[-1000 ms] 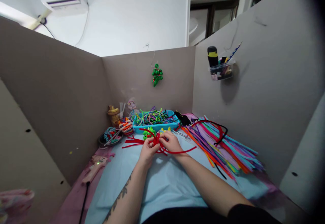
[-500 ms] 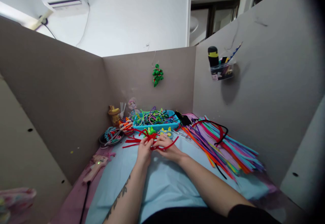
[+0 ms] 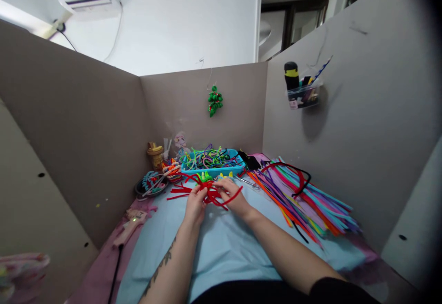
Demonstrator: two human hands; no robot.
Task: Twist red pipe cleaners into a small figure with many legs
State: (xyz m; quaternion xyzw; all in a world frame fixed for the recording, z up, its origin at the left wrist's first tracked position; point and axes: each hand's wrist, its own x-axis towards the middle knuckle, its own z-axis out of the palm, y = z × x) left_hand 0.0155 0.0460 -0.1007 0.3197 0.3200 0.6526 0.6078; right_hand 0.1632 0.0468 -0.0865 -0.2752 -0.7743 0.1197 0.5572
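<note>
A bunch of red pipe cleaners (image 3: 213,195) is held up between my hands over the pale blue cloth (image 3: 238,244). My left hand (image 3: 196,203) pinches the bunch at its middle, the thumb and fingers closed on it. From the other side, my right hand (image 3: 233,197) has its bent fingers closed on the red strands, and one strand curves out past it to the right. Loose red ends stick out to the left and up. Behind the hands lie a green figure (image 3: 205,176) and a yellow piece, both partly hidden.
A blue tray (image 3: 214,171) of tangled pipe cleaners stands at the back. Many coloured pipe cleaners (image 3: 304,198) lie on the right, near scissors (image 3: 249,183). A dark bowl (image 3: 141,190) and a pink glue gun (image 3: 133,226) are on the left. Grey panels enclose the table.
My right hand has shifted slightly up and right, its fingers rearranged. More red strands now show looping below it. My left hand keeps its hold on the bunch.
</note>
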